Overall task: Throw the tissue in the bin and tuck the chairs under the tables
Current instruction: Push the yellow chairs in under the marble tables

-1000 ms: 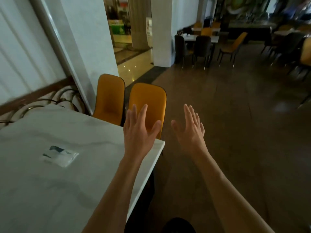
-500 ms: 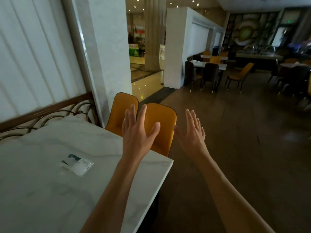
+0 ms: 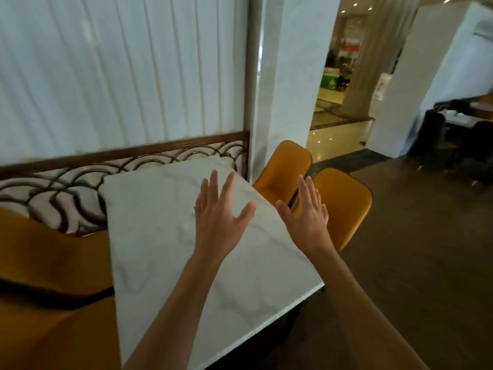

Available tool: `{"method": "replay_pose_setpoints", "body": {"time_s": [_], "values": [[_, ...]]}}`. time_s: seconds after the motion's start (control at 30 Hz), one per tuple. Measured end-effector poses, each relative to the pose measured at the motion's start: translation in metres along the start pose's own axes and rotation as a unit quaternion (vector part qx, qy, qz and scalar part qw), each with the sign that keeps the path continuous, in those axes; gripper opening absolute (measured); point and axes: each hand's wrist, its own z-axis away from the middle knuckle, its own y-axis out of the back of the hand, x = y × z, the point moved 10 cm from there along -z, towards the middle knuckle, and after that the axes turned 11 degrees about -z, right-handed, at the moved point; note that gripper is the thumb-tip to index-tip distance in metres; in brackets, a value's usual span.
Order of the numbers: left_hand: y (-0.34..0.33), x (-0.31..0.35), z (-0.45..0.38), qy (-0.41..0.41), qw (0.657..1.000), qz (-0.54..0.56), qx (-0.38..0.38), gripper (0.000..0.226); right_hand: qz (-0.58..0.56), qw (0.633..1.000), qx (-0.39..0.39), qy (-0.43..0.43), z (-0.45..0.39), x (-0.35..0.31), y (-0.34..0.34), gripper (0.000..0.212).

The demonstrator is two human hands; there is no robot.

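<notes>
My left hand (image 3: 218, 222) is raised over the white marble table (image 3: 160, 276), palm down, fingers spread, holding nothing. My right hand (image 3: 306, 217) hovers open at the table's right edge, in front of two orange chairs. The nearer chair (image 3: 346, 209) and the farther chair (image 3: 282, 169) stand side by side against that edge, backs upright. A faint pale lump (image 3: 186, 228) lies on the tabletop just left of my left hand; it is too blurred to identify. No bin is in view.
An orange padded seat (image 3: 40, 276) fills the lower left, along the table's left side. A dark scrolled metal railing (image 3: 133, 161) and white curtains back the table. A white pillar (image 3: 288, 76) stands behind the chairs. Brown floor lies to the right, with dark chairs (image 3: 437, 134) at another table.
The view has swung left, bringing the table, railing and orange seat to the centre. Both hands stay raised and open. The blue-and-white packet seen on the table earlier is not visible now.
</notes>
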Motion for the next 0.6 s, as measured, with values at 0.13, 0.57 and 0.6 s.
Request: {"method": "replay_pose_setpoints", "body": {"time_s": [0.13, 0.57, 0.6], "values": [[0.031, -0.059, 0.036, 0.055, 0.998, -0.039, 0.018, 0.075, -0.019, 0.997, -0.062, 0.030, 0.020, -0.031, -0.060, 0.083], [0.168, -0.252, 0.123, 0.213, 0.968, -0.114, 0.072, 0.079, -0.062, 0.966, -0.198, 0.154, 0.104, -0.192, -0.239, 0.078], [0.181, -0.269, 0.130, 0.218, 0.966, -0.113, 0.076, 0.080, -0.067, 0.963, -0.205, 0.160, 0.113, -0.208, -0.255, 0.078]]}}
